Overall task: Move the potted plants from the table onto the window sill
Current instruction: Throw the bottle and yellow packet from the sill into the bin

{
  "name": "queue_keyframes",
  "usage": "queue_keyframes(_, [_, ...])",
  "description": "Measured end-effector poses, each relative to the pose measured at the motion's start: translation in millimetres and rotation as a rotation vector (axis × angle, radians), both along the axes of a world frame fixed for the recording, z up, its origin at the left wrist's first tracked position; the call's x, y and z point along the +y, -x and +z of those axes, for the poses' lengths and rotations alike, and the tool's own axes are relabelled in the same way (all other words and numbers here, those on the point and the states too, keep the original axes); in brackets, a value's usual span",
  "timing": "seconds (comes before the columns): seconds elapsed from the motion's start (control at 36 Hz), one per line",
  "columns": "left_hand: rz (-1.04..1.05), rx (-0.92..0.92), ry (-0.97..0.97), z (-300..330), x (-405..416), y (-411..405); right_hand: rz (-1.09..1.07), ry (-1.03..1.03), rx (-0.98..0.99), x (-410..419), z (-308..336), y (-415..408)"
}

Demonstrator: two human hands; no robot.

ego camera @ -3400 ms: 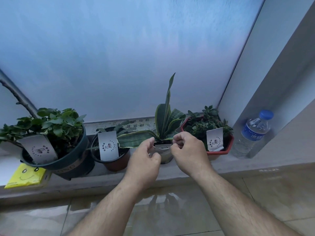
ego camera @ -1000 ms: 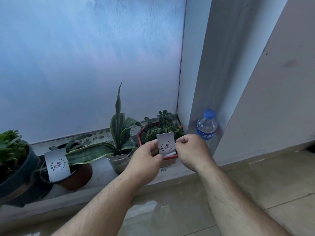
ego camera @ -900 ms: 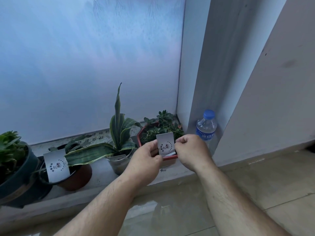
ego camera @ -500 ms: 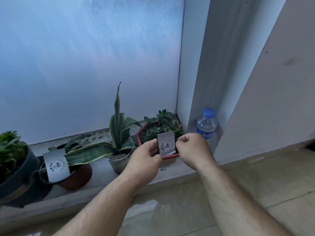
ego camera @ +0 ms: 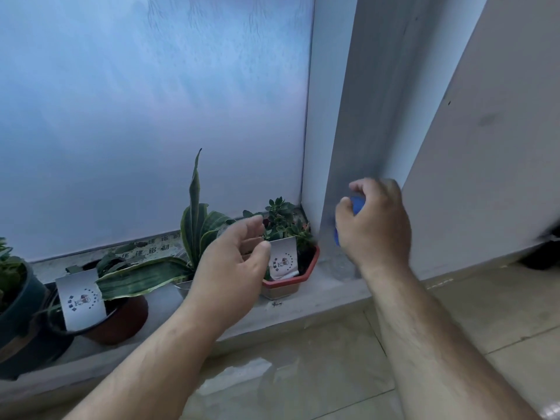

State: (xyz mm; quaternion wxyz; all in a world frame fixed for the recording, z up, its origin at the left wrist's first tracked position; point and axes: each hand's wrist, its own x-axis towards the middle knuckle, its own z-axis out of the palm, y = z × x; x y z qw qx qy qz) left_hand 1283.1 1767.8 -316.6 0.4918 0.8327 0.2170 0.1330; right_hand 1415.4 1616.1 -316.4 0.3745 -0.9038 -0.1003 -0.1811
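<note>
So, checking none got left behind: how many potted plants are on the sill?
4: dark pot far left, brown pot, snake plant, red pot rightmost. More may sit beyond the left edge.

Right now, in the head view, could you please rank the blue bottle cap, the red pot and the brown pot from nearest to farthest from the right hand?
1. Blue bottle cap, within the right hand's curled fingers.
2. Red pot, to its left on the sill.
3. Brown pot, far left.

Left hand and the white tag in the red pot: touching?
Cannot tell. In the head view the left hand is open with its thumb tip right at the edge of the white tag in the red pot; neither contact nor gap shows plainly.
</note>
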Motion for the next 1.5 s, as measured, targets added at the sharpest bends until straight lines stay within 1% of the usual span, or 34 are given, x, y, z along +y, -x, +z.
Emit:
queue_keyframes(0.08, [-0.005,-0.031,-0.012,11,-2,-5,0.039,0.143,0.088,-8,-7,-8])
queue_keyframes(0.17, [0.002,-0.041,-0.017,16,-3,-6,0.1,0.211,0.183,-12,-12,-11])
queue_keyframes(0.44, [0.032,-0.028,-0.045,19,0,11,0.122,0.227,0.218,-13,-1,-7])
queue_keyframes(0.53, [0.051,-0.039,-0.034,22,3,16,0.132,0.225,0.198,-15,20,-1])
queue_keyframes(0.67, [0.079,-0.068,-0.007,28,10,28,0.219,0.228,0.181,-11,65,20])
queue_keyframes(0.75, [0.108,-0.099,0.009,32,20,41,0.312,0.195,0.147,-2,91,39])
queue_keyframes(0.86, [0.161,-0.131,0.033,36,35,64,0.486,0.097,0.149,11,110,63])
queue_keyframes(0.94, [0.221,-0.14,0.023,37,50,88,0.623,0.042,0.16,35,112,85])
queue_keyframes(1.03, [0.297,-0.155,0.048,40,66,113,0.762,-0.001,0.228,67,106,108])
queue_keyframes(1.11, [0.377,-0.14,-0.015,47,83,141,0.887,0.013,0.239,102,98,130])
queue_keyframes(1.19, [0.452,-0.131,-0.018,60,100,176,0.998,0.016,0.225,138,92,156])
queue_keyframes(1.28, [0.568,-0.098,-0.143,70,117,226,1.122,-0.023,0.22,175,91,190])
queue_keyframes(1.31, [0.594,-0.093,-0.165,73,121,236,1.145,-0.037,0.203,181,93,197])
queue_keyframes(1.39, [0.734,-0.071,-0.199,83,129,298,1.28,-0.075,0.209,220,93,240])
queue_keyframes(1.5, [0.925,-0.156,-0.186,89,129,363,1.434,-0.14,0.212,250,89,293])
